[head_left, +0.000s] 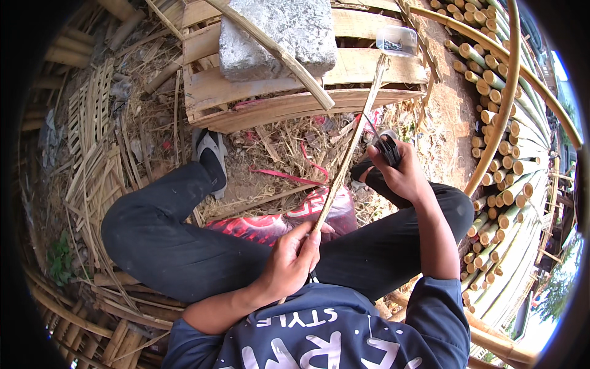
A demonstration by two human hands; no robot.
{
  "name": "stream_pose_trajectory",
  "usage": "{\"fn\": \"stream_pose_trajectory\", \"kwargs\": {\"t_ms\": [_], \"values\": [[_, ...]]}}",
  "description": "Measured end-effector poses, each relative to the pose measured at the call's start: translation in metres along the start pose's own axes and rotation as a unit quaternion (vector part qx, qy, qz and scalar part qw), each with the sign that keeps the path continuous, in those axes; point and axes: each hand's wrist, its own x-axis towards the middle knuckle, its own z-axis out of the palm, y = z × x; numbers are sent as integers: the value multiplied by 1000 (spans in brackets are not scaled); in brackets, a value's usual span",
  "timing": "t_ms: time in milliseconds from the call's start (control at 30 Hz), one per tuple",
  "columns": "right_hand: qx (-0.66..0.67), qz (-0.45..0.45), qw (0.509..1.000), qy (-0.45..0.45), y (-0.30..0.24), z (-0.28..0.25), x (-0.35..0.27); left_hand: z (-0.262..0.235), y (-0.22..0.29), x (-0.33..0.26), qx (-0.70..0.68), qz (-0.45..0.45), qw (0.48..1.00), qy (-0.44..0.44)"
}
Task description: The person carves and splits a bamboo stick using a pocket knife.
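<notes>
- A red and black printed bag (279, 222) lies crumpled on the ground between the person's legs, just beyond the near hand.
- A small clear plastic box (396, 40) – rectangular, dark bits inside – sits on the far wooden pallet, right side.

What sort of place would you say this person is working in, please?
Most likely an outdoor bamboo workshop. Cut bamboo poles are stacked at the right, split strips and shavings litter the dirt, and the left hand holds a bamboo strip while the right hand grips a dark-handled tool.

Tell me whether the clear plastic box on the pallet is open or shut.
Open: the clear box shows no lid, and dark small pieces lie inside.
</notes>
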Motion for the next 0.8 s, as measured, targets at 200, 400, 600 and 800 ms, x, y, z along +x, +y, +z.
{"fn": "stream_pose_trajectory", "kwargs": {"t_ms": [200, 400, 600, 800], "values": [[33, 58, 998, -12, -5, -5, 0, -3, 0, 2, -19, 32, 998, -48], [-71, -112, 990, 56, 5, -3, 1, -5, 7, 4, -25, -31, 997, -60], [-70, -112, 991, 21, 10, -3, -2, -9, 1, 7, -67, -37, 995, -62], [-173, -177, 969, 24, -6, 3, -9, -2, 3, 2, -101, -21, 992, -72]]}}
